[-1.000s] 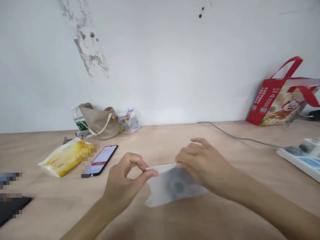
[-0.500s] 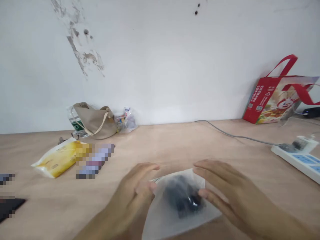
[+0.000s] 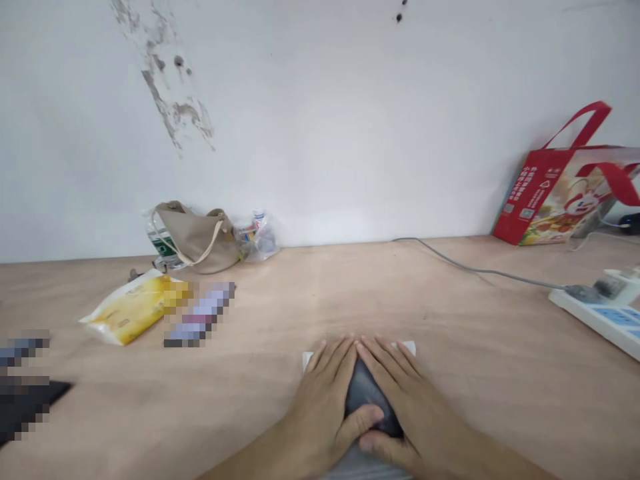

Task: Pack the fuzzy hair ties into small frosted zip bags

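A frosted translucent plastic bag [image 3: 410, 347] lies on the table in front of me, with a dark object [image 3: 367, 393] inside it whose kind I cannot make out. My left hand [image 3: 325, 397] rests flat on the bag's left side, fingers stretched out. On the other side my right hand [image 3: 405, 393] lies flat as well, its fingertips meeting those of the left. The dark object shows through between the two hands, and both thumbs lie across its near end. Much of the bag is hidden beneath my hands.
To the left lie a yellow-and-white packet [image 3: 143, 310] and a pixelated lilac item [image 3: 203, 315]. A beige bag [image 3: 200, 237] and a clear plastic bag [image 3: 260, 240] stand by the wall. At right are a red shopping bag [image 3: 555, 193], a grey cable [image 3: 465, 269] and a white power strip [image 3: 605, 320].
Both hands have come together and down onto the bag, which now lies pressed flat under them. Before, they were apart at its sides. The view has shifted slightly.
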A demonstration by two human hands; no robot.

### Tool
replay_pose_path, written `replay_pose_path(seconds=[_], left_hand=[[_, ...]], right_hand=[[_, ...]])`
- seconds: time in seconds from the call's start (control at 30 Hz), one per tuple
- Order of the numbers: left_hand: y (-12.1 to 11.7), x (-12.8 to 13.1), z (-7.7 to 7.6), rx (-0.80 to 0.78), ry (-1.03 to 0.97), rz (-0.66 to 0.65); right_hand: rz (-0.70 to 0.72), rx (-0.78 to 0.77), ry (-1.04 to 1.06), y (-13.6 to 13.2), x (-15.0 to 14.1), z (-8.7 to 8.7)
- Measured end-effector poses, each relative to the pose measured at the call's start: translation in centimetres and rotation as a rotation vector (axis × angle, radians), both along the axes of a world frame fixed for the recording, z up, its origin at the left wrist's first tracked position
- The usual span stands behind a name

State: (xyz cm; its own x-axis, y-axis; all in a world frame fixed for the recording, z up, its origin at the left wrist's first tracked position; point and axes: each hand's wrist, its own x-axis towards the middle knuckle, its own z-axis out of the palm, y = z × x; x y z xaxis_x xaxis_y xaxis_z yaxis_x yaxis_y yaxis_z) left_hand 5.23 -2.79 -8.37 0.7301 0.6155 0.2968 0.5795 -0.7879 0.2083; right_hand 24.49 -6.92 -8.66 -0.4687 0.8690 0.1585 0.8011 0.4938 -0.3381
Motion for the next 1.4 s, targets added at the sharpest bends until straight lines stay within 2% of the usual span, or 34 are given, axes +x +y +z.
replay_pose_path(seconds=[0.23,0.37,0.5,0.67,1.0,1.17,1.3,1.4], left_hand=[[-0.2,0.1,-0.4,-0.13,0.038,-0.023],[-0.2,0.3,0.0,-0.275,0.038,-0.015],[-0.1,0.3,0.1,-0.33,0.005,0.004],[0.1,0.0,-0.6,-0.316,-0.023,0.008],[0.4,0.0,-1.0,-0.282,-0.02,-0.01],[0.4,0.0,-0.6,-0.262,-0.026,-0.006],[0.3,0.0,-0.2,-0.273,-0.038,-0.005],[0.4,-0.1,-0.7,-0.26,-0.049,-0.01]], right_hand=[[0.052,-0.014,0.036,0.3,0.2,-1.4],[0.019,-0.086,0.006,0.4,0.3,-1.8],[-0.018,-0.119,-0.011,0.3,0.2,-2.0],[-0.016,-0.124,-0.033,0.9,0.1,-2.7],[0.013,0.058,-0.064,1.3,0.4,-4.1],[0.021,0.132,-0.06,1.4,0.4,-4.3],[0.02,0.142,-0.044,1.4,0.5,-4.5],[0.026,0.122,-0.033,1.3,0.6,-4.4]])
